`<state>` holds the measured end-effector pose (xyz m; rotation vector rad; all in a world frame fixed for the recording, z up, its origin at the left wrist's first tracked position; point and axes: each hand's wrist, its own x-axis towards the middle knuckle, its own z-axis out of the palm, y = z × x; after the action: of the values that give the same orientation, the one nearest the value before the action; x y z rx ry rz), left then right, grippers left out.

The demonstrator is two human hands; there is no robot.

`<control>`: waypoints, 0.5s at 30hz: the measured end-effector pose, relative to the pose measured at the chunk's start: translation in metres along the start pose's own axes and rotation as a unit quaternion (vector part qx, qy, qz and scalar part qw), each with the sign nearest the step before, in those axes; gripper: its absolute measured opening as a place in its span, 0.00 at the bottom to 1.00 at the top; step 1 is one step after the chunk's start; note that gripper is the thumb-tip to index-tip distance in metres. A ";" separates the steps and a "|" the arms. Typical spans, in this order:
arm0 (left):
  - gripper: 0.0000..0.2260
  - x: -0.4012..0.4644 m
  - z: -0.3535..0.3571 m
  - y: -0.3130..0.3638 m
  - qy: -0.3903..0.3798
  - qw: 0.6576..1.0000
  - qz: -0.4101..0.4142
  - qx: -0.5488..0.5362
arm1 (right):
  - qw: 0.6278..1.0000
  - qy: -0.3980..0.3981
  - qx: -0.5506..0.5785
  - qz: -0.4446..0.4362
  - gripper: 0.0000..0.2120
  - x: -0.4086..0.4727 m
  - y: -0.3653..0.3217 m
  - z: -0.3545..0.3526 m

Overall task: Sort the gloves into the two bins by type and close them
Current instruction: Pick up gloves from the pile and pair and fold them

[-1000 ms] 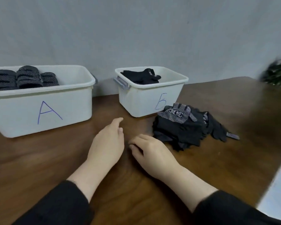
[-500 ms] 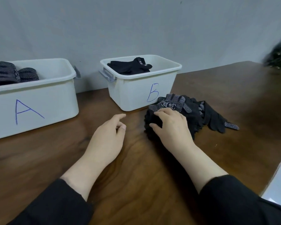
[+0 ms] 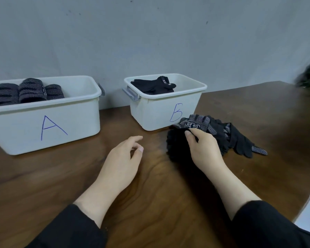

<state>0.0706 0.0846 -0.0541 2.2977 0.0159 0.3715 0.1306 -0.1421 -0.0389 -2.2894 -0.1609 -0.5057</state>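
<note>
The pile of black gloves [image 3: 211,133] lies on the brown table [image 3: 159,194], right of the middle of the frame. It touches the front corner of the white bin marked B [image 3: 161,113]. The pile is long from side to side, and some glove fingers stick out toward the right edge.

The right hand [image 3: 202,147] is on the near side of the pile. Its thumb is bent over the top glove, the one with white dots and a label, and the other fingers are tucked into the heap, so it looks like it is pinching that glove. The left hand [image 3: 122,161] is over the table in the middle of the frame, fingers loose and a little curled, holding nothing. It is well apart from the pile.

So the right hand is the near one. Bin B is just behind the pile, up and a bit left. The bin marked A [image 3: 48,119] is far off at the left and holds rolled gray striped gloves [image 3: 25,91]. Bin B has flat black gloves [image 3: 154,85] inside. I cannot see any lids.
</note>
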 end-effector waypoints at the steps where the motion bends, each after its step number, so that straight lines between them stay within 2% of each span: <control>1: 0.16 -0.002 -0.002 -0.001 0.002 1.000 0.000 -0.002 | 0.999 0.043 0.012 -0.015 0.12 0.003 -0.005 -0.006; 3: 0.16 -0.007 -0.006 -0.003 0.010 1.000 0.002 -0.008 | 0.990 0.119 0.049 -0.052 0.11 0.009 -0.023 -0.025; 6: 0.16 -0.011 -0.012 -0.003 0.029 0.999 0.004 -0.028 | 0.987 0.104 0.112 -0.038 0.14 0.022 -0.057 -0.057; 9: 0.17 -0.016 -0.020 0.000 0.045 0.997 0.006 -0.061 | 0.982 0.039 0.186 -0.010 0.11 0.026 -0.093 -0.080; 11: 0.18 -0.020 -0.029 0.001 0.058 0.995 0.015 -0.075 | 0.979 -0.041 0.199 0.002 0.06 0.022 -0.112 -0.088; 13: 0.18 -0.023 -0.040 -0.004 0.088 0.993 0.021 -0.076 | 0.977 -0.133 0.170 -0.004 0.03 0.018 -0.126 -0.088; 15: 0.17 -0.027 -0.053 -0.013 0.124 0.989 0.004 -0.078 | 0.973 -0.199 0.116 -0.013 0.05 0.014 -0.140 -0.084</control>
<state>0.0323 0.1281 -0.0364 2.0849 0.0981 0.6395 0.0803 -0.1056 0.1122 -2.1333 -0.4241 -0.0288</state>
